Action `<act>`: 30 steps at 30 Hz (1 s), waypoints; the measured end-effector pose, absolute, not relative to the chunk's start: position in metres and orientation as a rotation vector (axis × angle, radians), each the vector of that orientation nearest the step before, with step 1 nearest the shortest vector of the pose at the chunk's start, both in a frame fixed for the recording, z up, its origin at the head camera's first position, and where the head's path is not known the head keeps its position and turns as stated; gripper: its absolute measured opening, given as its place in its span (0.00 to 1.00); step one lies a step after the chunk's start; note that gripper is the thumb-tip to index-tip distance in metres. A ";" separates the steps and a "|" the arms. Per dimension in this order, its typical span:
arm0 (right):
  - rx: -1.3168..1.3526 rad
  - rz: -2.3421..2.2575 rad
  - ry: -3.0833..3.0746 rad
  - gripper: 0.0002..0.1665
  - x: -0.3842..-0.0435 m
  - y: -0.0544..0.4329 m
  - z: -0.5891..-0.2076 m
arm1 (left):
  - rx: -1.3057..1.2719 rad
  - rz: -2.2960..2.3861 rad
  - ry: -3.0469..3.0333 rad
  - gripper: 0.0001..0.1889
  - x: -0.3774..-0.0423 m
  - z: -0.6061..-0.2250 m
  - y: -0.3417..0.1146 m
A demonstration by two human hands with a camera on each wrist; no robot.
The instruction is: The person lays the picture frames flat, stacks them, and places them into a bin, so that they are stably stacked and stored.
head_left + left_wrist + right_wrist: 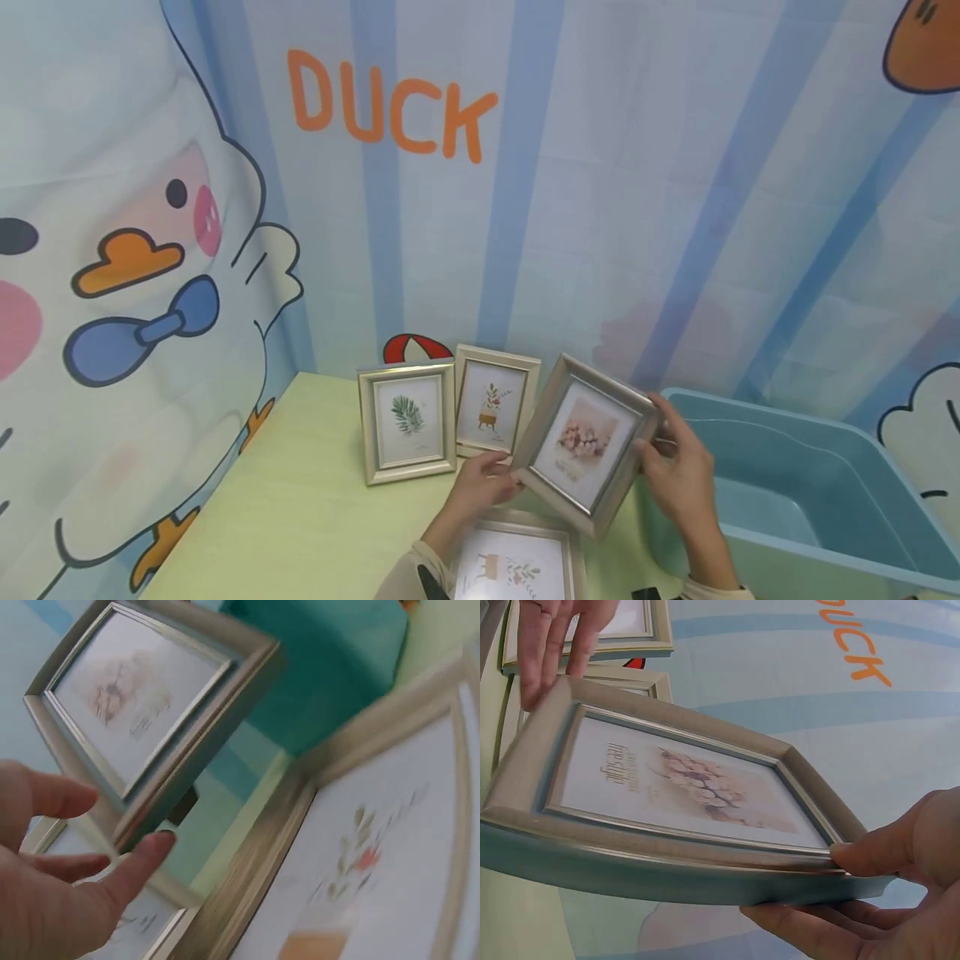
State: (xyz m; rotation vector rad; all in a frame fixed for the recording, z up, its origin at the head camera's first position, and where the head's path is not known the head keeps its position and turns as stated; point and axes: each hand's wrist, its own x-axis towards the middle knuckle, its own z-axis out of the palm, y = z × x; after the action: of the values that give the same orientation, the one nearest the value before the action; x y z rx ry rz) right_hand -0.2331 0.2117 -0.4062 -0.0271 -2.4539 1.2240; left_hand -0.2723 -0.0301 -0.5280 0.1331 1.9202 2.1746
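A silver-beige picture frame (587, 442) with a pink flower print is held tilted above the table. My right hand (681, 467) grips its right edge, thumb on the front and fingers behind, as the right wrist view shows. My left hand (480, 492) is at the frame's lower left corner, fingers extended and apart; in the left wrist view, whether they touch it is unclear. Below lies a picture frame (573, 575) with a plant print, partly cut off by the view's edge. Behind stand a green-leaf picture frame (407, 472) and a potted-plant picture frame (497, 357).
A blue-green plastic bin (787, 550) stands at the right, close to my right hand. The table (247, 500) has a pale yellow-green top. A striped cloth backdrop (600, 167) with cartoon ducks rises behind it and along the left side.
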 end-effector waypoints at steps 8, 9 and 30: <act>-0.063 1.501 -2.261 0.39 -0.232 0.213 -0.413 | -0.020 2.569 1.249 0.29 -0.250 -0.524 -0.016; -0.065 1.532 -2.241 0.39 -0.231 0.213 -0.414 | -0.020 2.572 1.223 0.29 -0.248 -0.524 -0.015; -0.166 2.042 -1.788 0.40 -0.217 0.203 -0.438 | 0.056 2.747 1.397 0.49 -0.231 -0.520 -0.001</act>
State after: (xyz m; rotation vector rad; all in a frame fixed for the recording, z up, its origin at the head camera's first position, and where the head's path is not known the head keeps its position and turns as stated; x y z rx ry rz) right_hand -0.2173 0.2030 -0.4378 -0.1661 -1.7880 2.0425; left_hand -0.2307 -0.0015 -0.5204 0.0561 1.3967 2.7471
